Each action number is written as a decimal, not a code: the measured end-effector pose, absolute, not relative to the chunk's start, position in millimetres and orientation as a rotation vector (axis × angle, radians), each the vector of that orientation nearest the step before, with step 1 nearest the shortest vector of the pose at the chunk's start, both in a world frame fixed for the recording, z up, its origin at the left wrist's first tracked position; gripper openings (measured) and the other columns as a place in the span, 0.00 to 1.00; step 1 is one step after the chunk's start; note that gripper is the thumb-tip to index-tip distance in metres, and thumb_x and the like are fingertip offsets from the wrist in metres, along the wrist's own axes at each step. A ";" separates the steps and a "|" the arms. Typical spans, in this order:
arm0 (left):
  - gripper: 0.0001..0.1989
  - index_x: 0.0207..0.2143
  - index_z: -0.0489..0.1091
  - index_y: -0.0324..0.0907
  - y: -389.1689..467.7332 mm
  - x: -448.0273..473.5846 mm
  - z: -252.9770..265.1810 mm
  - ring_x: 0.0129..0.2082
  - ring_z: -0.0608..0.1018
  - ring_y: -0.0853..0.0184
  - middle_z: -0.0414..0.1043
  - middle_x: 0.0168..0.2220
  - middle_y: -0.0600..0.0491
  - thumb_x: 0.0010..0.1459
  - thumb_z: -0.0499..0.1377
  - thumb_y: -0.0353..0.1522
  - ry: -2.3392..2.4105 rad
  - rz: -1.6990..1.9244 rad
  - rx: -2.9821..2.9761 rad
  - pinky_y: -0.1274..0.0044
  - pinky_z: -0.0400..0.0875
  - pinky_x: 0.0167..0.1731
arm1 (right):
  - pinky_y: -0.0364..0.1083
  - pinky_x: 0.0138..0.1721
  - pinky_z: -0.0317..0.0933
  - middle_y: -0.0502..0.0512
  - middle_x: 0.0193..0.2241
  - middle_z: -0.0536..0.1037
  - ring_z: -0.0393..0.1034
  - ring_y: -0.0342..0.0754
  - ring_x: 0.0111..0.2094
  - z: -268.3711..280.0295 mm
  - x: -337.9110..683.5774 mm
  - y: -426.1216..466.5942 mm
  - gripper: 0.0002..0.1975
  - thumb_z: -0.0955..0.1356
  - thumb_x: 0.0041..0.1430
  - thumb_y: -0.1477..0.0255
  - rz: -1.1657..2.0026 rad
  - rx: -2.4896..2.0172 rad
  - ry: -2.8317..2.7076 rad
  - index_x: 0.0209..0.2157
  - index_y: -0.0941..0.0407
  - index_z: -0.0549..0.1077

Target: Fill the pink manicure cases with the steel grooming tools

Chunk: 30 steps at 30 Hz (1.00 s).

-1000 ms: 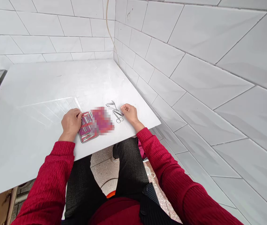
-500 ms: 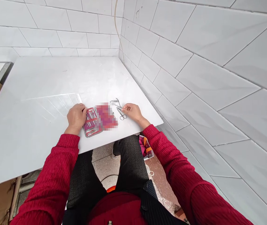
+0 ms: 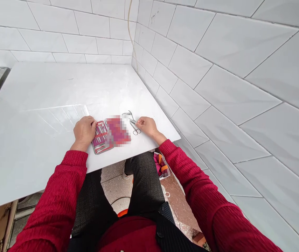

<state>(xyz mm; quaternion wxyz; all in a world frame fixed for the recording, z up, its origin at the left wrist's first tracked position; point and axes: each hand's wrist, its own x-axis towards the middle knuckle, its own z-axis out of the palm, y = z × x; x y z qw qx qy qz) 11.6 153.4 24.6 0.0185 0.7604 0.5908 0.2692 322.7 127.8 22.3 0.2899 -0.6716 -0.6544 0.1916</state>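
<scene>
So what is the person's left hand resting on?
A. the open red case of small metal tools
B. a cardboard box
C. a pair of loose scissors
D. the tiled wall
A: the left hand lies on the edge of the open red case on the white table, while the scissors lie by the right hand.

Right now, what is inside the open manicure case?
The manicure case holds metal tools strapped in its left half; the left hand rests on its edge. The right half is blurred.

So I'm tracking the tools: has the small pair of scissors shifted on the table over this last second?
No: the scissors lie just right of the open case, as before.
</scene>
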 end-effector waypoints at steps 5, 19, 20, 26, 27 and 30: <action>0.13 0.26 0.67 0.44 156.0 10.3 21.8 0.43 0.76 0.56 0.77 0.39 0.48 0.65 0.51 0.33 1.823 0.856 2.365 0.68 0.67 0.38 | 0.42 0.30 0.53 0.48 0.26 0.77 0.67 0.42 0.28 21.6 320.2 125.5 0.07 0.71 0.58 0.71 0.467 -1.817 -1.783 0.27 0.55 0.73; 0.13 0.26 0.66 0.44 156.1 9.1 19.9 0.43 0.76 0.57 0.77 0.39 0.49 0.65 0.51 0.31 1.818 0.858 2.373 0.68 0.65 0.36 | 0.43 0.31 0.52 0.50 0.32 0.79 0.68 0.44 0.32 34.4 312.8 117.8 0.04 0.69 0.59 0.73 0.321 -1.920 -1.959 0.30 0.55 0.75; 0.13 0.26 0.65 0.44 156.3 9.3 19.8 0.43 0.76 0.56 0.77 0.39 0.49 0.65 0.51 0.31 1.821 0.864 2.370 0.68 0.65 0.36 | 0.44 0.32 0.52 0.52 0.34 0.79 0.68 0.45 0.34 36.4 311.7 117.3 0.04 0.69 0.60 0.73 0.283 -1.936 -1.993 0.31 0.55 0.75; 0.14 0.26 0.65 0.44 153.8 10.7 22.2 0.43 0.76 0.56 0.77 0.39 0.48 0.65 0.50 0.32 1.832 0.838 2.372 0.69 0.65 0.36 | 0.45 0.33 0.52 0.56 0.41 0.79 0.71 0.48 0.38 44.6 304.7 114.9 0.07 0.67 0.65 0.70 0.124 -2.004 -2.159 0.38 0.55 0.78; 0.14 0.26 0.65 0.44 153.1 11.0 22.8 0.43 0.76 0.57 0.77 0.39 0.48 0.65 0.50 0.32 1.837 0.831 2.372 0.69 0.65 0.36 | 0.45 0.33 0.52 0.56 0.41 0.80 0.71 0.48 0.38 45.0 304.0 115.1 0.07 0.67 0.65 0.70 0.117 -2.011 -2.169 0.38 0.55 0.78; 0.14 0.25 0.65 0.44 151.4 11.9 24.3 0.42 0.76 0.57 0.76 0.38 0.48 0.65 0.49 0.32 1.843 0.820 2.369 0.68 0.65 0.37 | 0.45 0.34 0.52 0.56 0.40 0.81 0.72 0.48 0.38 46.1 302.3 116.8 0.07 0.67 0.64 0.72 0.107 -2.022 -2.187 0.37 0.56 0.78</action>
